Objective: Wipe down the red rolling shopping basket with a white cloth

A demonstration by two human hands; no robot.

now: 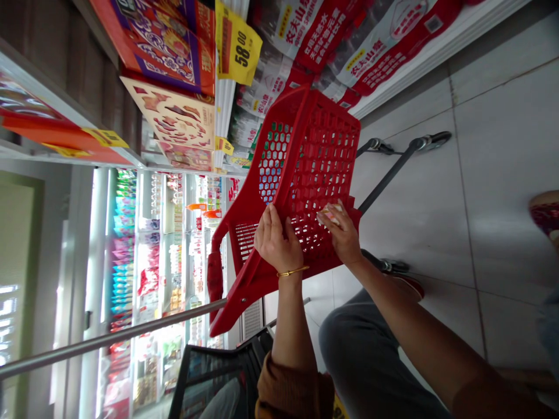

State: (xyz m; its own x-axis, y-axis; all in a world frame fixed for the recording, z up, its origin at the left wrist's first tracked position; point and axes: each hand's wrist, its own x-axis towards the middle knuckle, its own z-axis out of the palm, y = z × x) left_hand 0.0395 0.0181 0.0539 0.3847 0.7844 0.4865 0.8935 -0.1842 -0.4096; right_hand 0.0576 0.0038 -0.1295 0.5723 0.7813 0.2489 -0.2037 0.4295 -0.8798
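Observation:
A red plastic child-size shopping cart [323,145] fills the middle and appears on its side because the view is tilted. My left hand [279,238], wearing a gold bracelet [292,271], straddles the cart's rim, fingers on one side and thumb on the other. Lower on the perforated basket wall, my right hand [345,233] pinches a crumpled whitish cloth [330,215] with pink and orange marks and presses it against the plastic. Part of the cloth is hidden by my fingers.
Shelves hold packs of bottled water [371,46] and boxed goods [174,122], with a yellow price tag [239,48]. The cart's casters [432,141] stand on the tiled floor [502,134]. A black basket [218,372] is near my left arm; another person's shoe [545,212] shows at right.

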